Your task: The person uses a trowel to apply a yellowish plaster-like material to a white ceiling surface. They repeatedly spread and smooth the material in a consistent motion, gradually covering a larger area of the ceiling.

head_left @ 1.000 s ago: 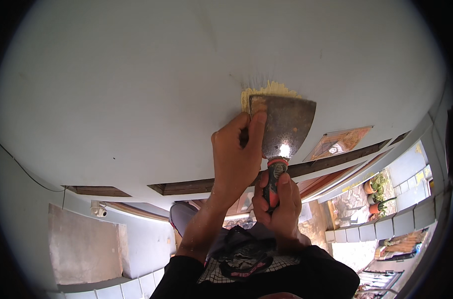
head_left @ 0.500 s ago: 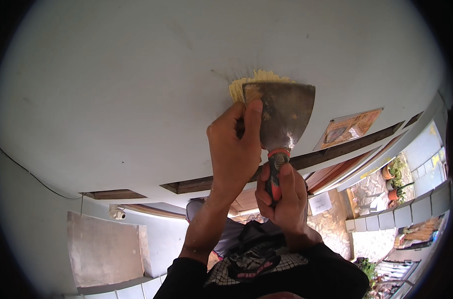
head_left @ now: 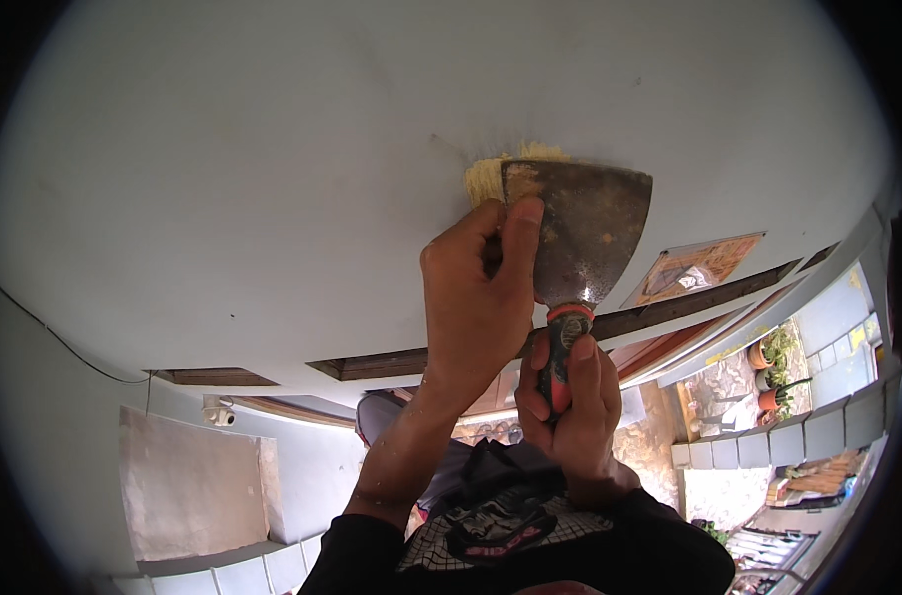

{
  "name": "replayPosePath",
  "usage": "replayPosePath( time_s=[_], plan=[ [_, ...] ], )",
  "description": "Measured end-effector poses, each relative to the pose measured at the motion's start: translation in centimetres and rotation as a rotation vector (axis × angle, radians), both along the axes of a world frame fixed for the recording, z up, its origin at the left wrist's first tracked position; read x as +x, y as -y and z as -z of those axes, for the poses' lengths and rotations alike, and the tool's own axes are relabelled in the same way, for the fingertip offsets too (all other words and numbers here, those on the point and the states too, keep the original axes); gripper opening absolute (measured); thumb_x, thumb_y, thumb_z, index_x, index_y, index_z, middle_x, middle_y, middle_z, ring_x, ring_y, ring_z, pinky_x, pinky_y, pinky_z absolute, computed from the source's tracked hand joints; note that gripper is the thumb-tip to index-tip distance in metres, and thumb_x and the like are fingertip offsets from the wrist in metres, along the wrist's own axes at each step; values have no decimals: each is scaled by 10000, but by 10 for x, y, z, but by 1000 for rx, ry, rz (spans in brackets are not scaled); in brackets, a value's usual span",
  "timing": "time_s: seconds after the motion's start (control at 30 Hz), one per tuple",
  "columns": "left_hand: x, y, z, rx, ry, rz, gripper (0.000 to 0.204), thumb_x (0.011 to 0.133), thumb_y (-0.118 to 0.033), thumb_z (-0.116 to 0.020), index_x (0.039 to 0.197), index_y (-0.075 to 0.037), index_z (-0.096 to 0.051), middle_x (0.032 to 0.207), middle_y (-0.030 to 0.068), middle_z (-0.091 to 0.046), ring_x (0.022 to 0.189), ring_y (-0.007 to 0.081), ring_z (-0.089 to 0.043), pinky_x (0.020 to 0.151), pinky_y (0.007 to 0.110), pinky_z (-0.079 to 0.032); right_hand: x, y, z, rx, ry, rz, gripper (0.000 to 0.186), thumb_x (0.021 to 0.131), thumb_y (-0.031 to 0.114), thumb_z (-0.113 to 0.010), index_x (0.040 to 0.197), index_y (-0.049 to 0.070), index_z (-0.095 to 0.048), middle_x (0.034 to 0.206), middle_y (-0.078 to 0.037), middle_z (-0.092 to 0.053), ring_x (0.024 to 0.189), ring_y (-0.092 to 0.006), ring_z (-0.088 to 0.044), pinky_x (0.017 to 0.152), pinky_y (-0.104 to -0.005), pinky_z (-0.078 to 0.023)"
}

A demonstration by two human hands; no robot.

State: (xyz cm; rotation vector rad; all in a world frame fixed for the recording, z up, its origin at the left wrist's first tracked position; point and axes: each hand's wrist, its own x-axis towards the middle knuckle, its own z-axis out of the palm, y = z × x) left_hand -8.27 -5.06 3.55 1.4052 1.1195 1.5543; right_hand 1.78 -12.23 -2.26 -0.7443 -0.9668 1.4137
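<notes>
Item, we list one broad scraper with a stained grey-brown metal blade and a black-and-red handle [head_left: 592, 228], blade upward, set before a smooth pale grey-white painted surface [head_left: 273, 178]. Item, one right hand [head_left: 575, 407], closed around the handle, thumb along its upper side. Item, one left hand [head_left: 476, 278], fingers curled, gripping the blade's left edge near the upper corner, thumb flat on its face. Item, one ragged yellow patch [head_left: 485, 181] on the surface, showing beyond the blade's top edge and upper left corner; the blade covers the remainder, and we cannot tell how firmly its edge meets the surface. We note further: one orange-toned printed sheet [head_left: 697, 270], right of the blade; one dark wood-lined slot [head_left: 372, 365], left of the left wrist; one white camera [head_left: 219, 411], lower left; one terracotta flowerpot [head_left: 768, 400], far right.
</notes>
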Motion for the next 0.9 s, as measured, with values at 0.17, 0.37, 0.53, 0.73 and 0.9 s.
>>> replayPosePath(
  time_s=[0.17, 0.37, 0.53, 0.73, 0.9],
  plan=[
    [3, -1, -13, -15, 19, 18, 395, 970, -193, -620, 645, 2, -509, 490, 2, -458, 448, 40, -426, 393, 253, -342, 13, 0, -4, -22, 26, -84, 516, 1041, 511, -277, 1031, 48, -505, 584, -48, -482, 395, -84, -370, 384, -217, -281],
    [7, -9, 5, 79, -85, -64, 391, 967, -182, -619, 642, 4, -505, 482, 8, -457, 446, 43, -446, 395, 259, -349, 10, -2, -2, -37, -52, -28, 491, 1045, 482, -315, 959, 30, -486, 534, -52, -417, 320, -87, -294, 300, -227, -220],
    [9, -2, 6, 28, -6, -14, 388, 966, -174, -619, 641, 2, -503, 475, 11, -458, 443, 47, -456, 395, 269, -347, 15, 0, -2, -66, -37, -24, 475, 1054, 457, -305, 957, 31, -490, 535, -46, -415, 319, -85, -286, 301, -221, -221],
    [10, -6, -6, 0, 9, -28, 399, 963, -188, -629, 635, 1, -505, 472, 10, -464, 437, 52, -475, 391, 266, -340, 22, -4, -6, 3, 91, -49, 540, 1042, 512, -286, 1015, 19, -506, 575, -48, -471, 397, -89, -375, 377, -228, -283],
    [8, -9, -1, 84, -59, -94, 399, 965, -191, -625, 639, 7, -505, 473, 14, -470, 432, 53, -471, 381, 264, -334, 18, -8, -11, 4, 181, 2, 527, 1044, 499, -285, 1011, 21, -505, 561, -51, -479, 400, -87, -392, 378, -229, -295]
  ],
)
